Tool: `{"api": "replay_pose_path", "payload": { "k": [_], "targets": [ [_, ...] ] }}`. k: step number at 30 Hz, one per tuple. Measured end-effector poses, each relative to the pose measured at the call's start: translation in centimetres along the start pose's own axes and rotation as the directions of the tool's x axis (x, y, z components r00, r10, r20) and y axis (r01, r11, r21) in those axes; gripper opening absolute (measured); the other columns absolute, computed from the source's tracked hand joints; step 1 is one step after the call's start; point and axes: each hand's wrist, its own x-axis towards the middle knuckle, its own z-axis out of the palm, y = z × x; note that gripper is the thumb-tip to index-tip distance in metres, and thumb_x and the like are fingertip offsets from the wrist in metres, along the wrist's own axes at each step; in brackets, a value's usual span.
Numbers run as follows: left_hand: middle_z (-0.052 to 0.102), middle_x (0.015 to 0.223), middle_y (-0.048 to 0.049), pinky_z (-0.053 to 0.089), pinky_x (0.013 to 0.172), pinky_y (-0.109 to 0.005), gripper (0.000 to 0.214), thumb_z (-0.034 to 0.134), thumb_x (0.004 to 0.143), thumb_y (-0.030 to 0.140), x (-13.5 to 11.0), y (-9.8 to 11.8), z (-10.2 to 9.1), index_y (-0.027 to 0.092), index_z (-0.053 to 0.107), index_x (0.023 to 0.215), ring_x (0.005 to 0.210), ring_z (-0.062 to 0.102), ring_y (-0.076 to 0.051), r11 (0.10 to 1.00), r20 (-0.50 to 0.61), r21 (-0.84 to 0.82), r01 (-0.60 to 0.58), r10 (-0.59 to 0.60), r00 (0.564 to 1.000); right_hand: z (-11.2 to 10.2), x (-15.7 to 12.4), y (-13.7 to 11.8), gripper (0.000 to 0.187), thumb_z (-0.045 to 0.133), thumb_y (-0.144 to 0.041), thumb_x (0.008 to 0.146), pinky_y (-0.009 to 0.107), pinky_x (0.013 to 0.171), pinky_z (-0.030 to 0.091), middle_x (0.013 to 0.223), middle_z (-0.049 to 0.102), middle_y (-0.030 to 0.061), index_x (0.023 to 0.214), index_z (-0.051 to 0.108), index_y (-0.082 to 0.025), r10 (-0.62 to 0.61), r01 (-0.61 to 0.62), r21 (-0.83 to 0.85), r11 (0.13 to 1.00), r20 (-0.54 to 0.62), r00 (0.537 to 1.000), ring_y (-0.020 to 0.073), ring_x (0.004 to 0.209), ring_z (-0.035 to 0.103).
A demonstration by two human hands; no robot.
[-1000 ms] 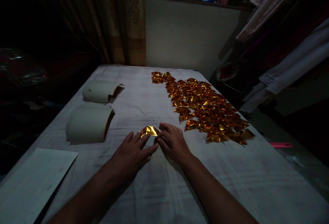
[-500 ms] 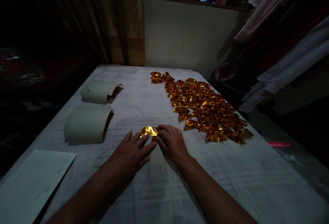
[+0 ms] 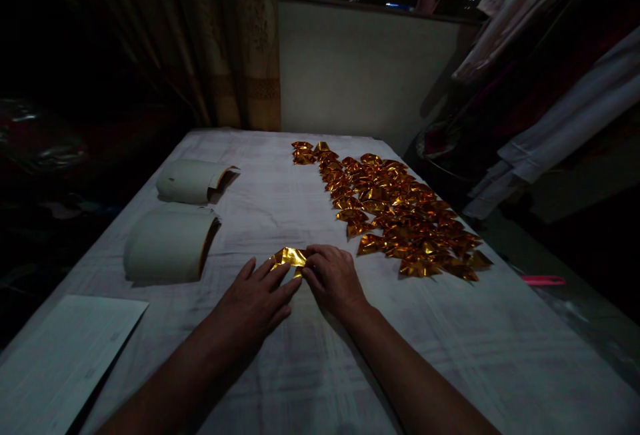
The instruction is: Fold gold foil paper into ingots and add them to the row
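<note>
A shiny piece of gold foil paper (image 3: 291, 257), partly folded, lies on the cloth between my two hands. My left hand (image 3: 257, 295) rests with its fingers spread, the fingertips touching the foil's left and near side. At the foil's right end, my right hand (image 3: 334, 280) pinches it between thumb and fingers; the fingers cover that end. To the right spreads a heap of folded gold foil pieces (image 3: 395, 205), all of much the same pointed shape.
Two curved stacks of paper (image 3: 170, 242) with pale green backs stand on the left of the cloth-covered table (image 3: 270, 188). A flat pale sheet (image 3: 75, 355) lies at the near left. A curtain (image 3: 250, 42) hangs behind, clothes (image 3: 565, 108) hang at right.
The hands stay nearly in place. My left fingers have drawn slightly away from the right thumb, and a little more of the foil's near edge shows.
</note>
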Motion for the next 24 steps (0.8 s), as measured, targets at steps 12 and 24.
{"api": "replay_pose_path", "payload": {
  "k": [12,24],
  "targets": [
    [0.053,0.148,-0.0076,0.031,0.109,-0.054,0.038,0.058,0.096,0.039,-0.1,-0.1,0.4,0.034,0.058,0.134,0.135,0.046,-0.032,0.999,0.057,-0.022,0.045,-0.044,0.997,0.8,-0.2,0.8,0.040,0.072,-0.026,0.082,0.046,0.099,0.042,0.133,0.062,0.0133,0.119,0.056,-0.021,0.025,-0.022,0.034,0.999,-0.092,0.995,0.0292,0.122,0.057],
    [0.056,0.145,-0.0110,0.032,0.111,-0.054,0.043,0.052,0.098,0.032,-0.6,-0.3,0.3,0.025,0.050,0.140,0.136,0.045,-0.030,0.998,0.019,-0.054,0.028,-0.027,0.999,1.1,-0.1,1.1,0.055,0.074,-0.033,0.080,0.047,0.102,0.043,0.135,0.061,0.0149,0.129,0.054,-0.020,0.067,-0.064,0.024,0.998,-0.111,0.992,0.0312,0.127,0.054]
  ]
}}
